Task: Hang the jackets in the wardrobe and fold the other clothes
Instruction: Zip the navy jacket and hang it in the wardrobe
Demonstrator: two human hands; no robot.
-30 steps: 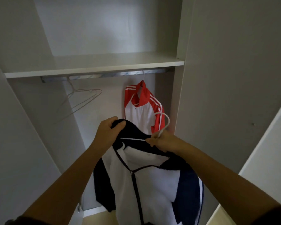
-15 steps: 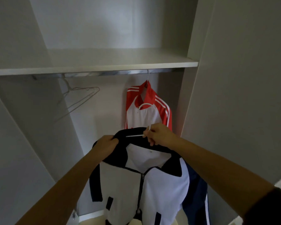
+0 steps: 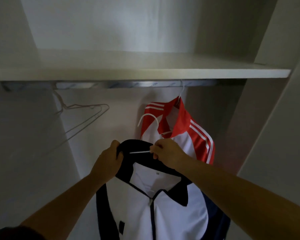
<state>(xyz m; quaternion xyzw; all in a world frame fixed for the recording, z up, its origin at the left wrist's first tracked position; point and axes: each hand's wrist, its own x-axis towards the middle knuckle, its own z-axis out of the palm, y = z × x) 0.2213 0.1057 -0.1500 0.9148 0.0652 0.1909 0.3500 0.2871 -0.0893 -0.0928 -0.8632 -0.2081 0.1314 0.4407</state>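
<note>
A navy and white zip jacket [image 3: 163,205] hangs in front of me on a white hanger [image 3: 148,117], whose hook curves up above the collar. My left hand [image 3: 107,161] grips the dark collar at its left side. My right hand [image 3: 166,153] pinches the white hanger at its neck, at the collar's top. Behind them a red and white jacket [image 3: 189,134] hangs from the metal rail [image 3: 128,84] at the right of the wardrobe. The white hook sits well below the rail.
A white shelf [image 3: 145,71] runs just above the rail. Thin empty wire hangers [image 3: 83,122] dangle from the rail at the left. Wardrobe side panels close in on the left [image 3: 24,153] and right [image 3: 267,118].
Both hands have raised the navy and white jacket and its hanger toward the rail. The view has moved closer to the wardrobe and tilted up.
</note>
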